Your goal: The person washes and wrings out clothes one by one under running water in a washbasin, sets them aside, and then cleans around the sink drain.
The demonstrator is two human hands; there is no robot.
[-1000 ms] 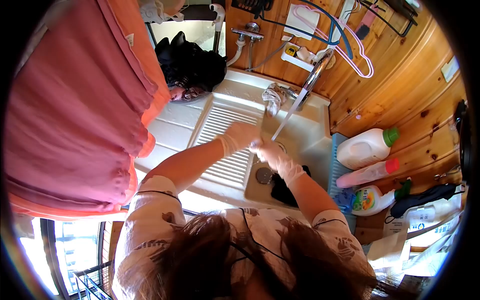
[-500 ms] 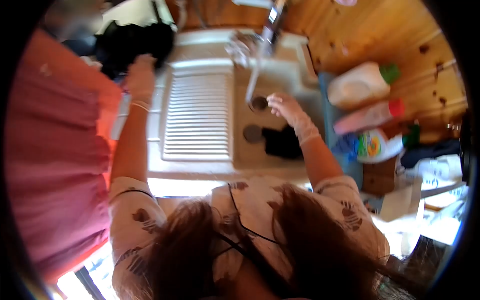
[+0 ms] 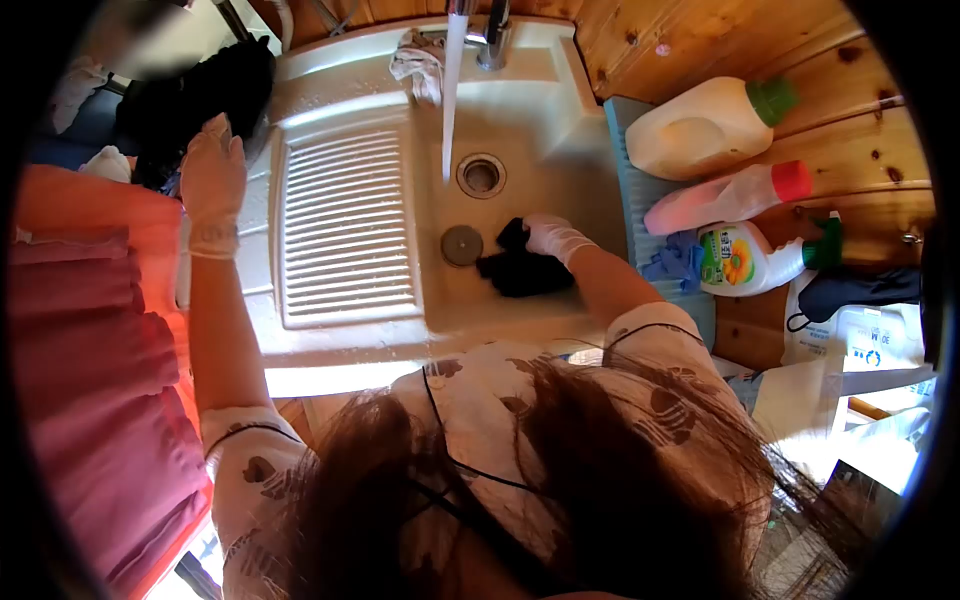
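Note:
My right hand (image 3: pixel 553 238), in a thin translucent glove, is closed on the upper edge of a wet-looking black cloth (image 3: pixel 528 274) at the bottom of the sink (image 3: pixel 575 185). Water (image 3: pixel 452 110) streams from the tap into the basin, left of the drain (image 3: pixel 481 175). A round grey drain cover (image 3: pixel 462 245) lies just left of the cloth. Over on the far left, my gloved left hand (image 3: pixel 213 180) reaches out with its fingers extended, against a heap of black fabric (image 3: pixel 205 95). Its fingertips partly overlap the heap.
A ribbed drainboard (image 3: pixel 345 215) fills the sink's left side. Along the right, a blue ledge (image 3: pixel 628 150) bears a cream bottle (image 3: pixel 690 130), a pink bottle (image 3: pixel 715 205) and a spray bottle (image 3: pixel 750 258). A whitish rag (image 3: pixel 418 65) hangs by the tap (image 3: pixel 493 40). Red fabric (image 3: pixel 100 320) drapes at left.
My right hand has come down from near the drain and taken hold of the black cloth. The left hand stays by the black heap. The whole view has shifted and sharpened.

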